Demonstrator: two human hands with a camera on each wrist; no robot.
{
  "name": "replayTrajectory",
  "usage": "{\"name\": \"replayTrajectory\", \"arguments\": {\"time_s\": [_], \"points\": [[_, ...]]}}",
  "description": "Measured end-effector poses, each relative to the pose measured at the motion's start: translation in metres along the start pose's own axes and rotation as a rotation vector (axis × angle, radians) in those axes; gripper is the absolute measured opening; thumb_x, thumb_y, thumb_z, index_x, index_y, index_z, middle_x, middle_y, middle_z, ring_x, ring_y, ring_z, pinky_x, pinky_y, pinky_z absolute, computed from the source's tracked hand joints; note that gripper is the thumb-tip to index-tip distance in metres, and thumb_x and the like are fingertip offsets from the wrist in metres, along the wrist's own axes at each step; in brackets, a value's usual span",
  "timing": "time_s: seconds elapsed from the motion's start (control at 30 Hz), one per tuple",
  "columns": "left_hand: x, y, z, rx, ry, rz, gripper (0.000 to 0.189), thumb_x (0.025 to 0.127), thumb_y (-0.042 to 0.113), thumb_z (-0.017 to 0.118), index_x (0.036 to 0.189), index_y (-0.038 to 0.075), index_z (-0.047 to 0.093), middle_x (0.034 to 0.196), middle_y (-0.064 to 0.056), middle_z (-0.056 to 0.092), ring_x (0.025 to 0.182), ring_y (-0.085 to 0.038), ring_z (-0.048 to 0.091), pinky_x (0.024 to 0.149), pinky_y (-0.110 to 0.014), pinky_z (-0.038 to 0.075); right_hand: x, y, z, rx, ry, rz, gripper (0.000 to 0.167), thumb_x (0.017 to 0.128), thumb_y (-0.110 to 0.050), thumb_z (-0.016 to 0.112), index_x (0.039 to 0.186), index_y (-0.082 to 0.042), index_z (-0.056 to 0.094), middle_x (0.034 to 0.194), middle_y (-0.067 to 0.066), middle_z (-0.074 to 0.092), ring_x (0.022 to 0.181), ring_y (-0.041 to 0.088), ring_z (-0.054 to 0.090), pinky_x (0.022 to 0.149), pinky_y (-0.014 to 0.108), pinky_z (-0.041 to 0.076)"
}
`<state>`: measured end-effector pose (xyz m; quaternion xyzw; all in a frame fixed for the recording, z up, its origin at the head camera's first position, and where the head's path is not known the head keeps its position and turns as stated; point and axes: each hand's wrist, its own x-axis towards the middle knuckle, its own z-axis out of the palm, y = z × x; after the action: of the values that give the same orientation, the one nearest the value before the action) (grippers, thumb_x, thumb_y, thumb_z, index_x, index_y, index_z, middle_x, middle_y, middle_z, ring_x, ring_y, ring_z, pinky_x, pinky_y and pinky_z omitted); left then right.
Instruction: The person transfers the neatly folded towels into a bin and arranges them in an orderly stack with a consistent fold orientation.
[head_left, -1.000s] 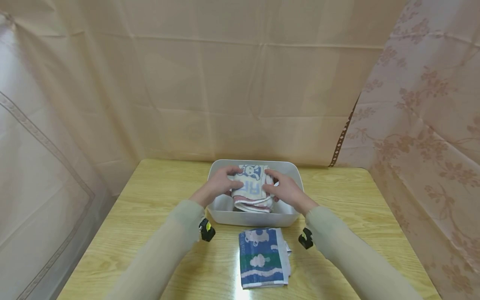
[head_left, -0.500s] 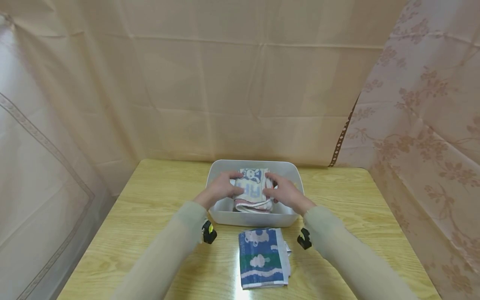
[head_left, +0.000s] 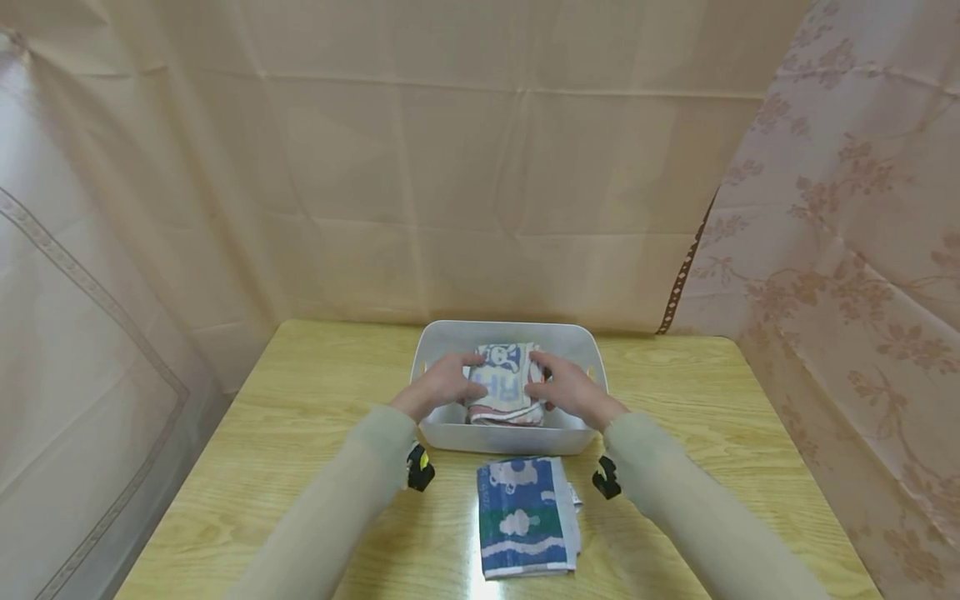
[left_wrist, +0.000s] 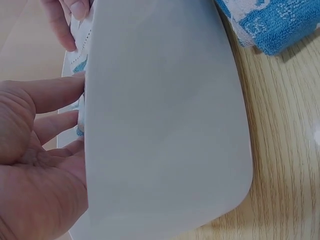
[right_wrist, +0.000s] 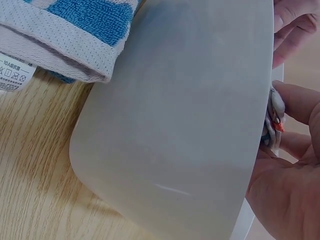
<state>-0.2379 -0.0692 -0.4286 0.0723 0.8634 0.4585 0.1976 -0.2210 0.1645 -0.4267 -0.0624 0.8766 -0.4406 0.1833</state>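
A folded white and pink towel with a blue animal picture is inside the white plastic bin. My left hand holds its left side, thumb on top and fingers down along the edge. On the opposite side my right hand grips the towel the same way. Both wrist views look at the bin's outer front wall, which hides most of the towel. In the right wrist view, the towel's layered edge shows between thumb and fingers of the right hand.
A folded blue and green towel with white pictures lies on the wooden table in front of the bin, a white label sticking out. Behind the table hangs a beige cloth; a floral cloth hangs at the right.
Both hands have lowered the white and pink towel deeper into the bin, slightly toward me. The blue and green towel has stayed in place.
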Motion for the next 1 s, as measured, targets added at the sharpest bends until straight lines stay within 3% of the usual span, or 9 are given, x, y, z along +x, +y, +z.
{"name": "replayTrajectory", "arguments": {"time_s": [0.17, 0.47, 0.73, 1.0], "points": [[-0.001, -0.001, 0.001, 0.001, -0.022, 0.01, 0.065, 0.087, 0.005, 0.075, 0.148, 0.001, 0.051, 0.145, -0.022, 0.055, 0.07, -0.017, 0.064, 0.071, -0.028, 0.057, -0.001, 0.0, 0.0, -0.016, -0.011, 0.001, 0.069, 0.099, -0.019, 0.066, 0.159, -0.008, 0.033, 0.119, 0.014, 0.059, 0.08, 0.023, 0.063, 0.083, 0.044, 0.055], [0.0, -0.004, 0.003, -0.015, -0.053, -0.021, 0.065, 0.09, 0.005, 0.073, 0.151, 0.003, 0.048, 0.145, -0.021, 0.053, 0.073, -0.019, 0.065, 0.075, -0.037, 0.061, 0.001, 0.001, 0.0, -0.027, -0.024, 0.021, 0.07, 0.099, -0.018, 0.065, 0.16, -0.007, 0.032, 0.116, 0.014, 0.06, 0.08, 0.022, 0.063, 0.082, 0.042, 0.056], [-0.002, -0.003, 0.004, 0.02, -0.048, -0.034, 0.068, 0.089, 0.003, 0.073, 0.151, 0.006, 0.048, 0.136, -0.021, 0.056, 0.074, -0.019, 0.065, 0.073, -0.035, 0.061, 0.002, 0.006, -0.001, -0.04, -0.046, 0.038, 0.071, 0.1, -0.02, 0.065, 0.16, -0.006, 0.03, 0.121, 0.014, 0.06, 0.087, 0.021, 0.063, 0.08, 0.033, 0.056], [-0.003, -0.004, 0.005, 0.035, -0.047, -0.029, 0.068, 0.088, 0.001, 0.074, 0.151, 0.005, 0.048, 0.144, -0.022, 0.052, 0.075, -0.022, 0.068, 0.071, -0.033, 0.061, 0.004, 0.011, -0.004, -0.07, -0.059, 0.048, 0.07, 0.1, -0.02, 0.064, 0.16, -0.006, 0.031, 0.111, 0.013, 0.057, 0.09, 0.02, 0.06, 0.076, 0.029, 0.054]]}}
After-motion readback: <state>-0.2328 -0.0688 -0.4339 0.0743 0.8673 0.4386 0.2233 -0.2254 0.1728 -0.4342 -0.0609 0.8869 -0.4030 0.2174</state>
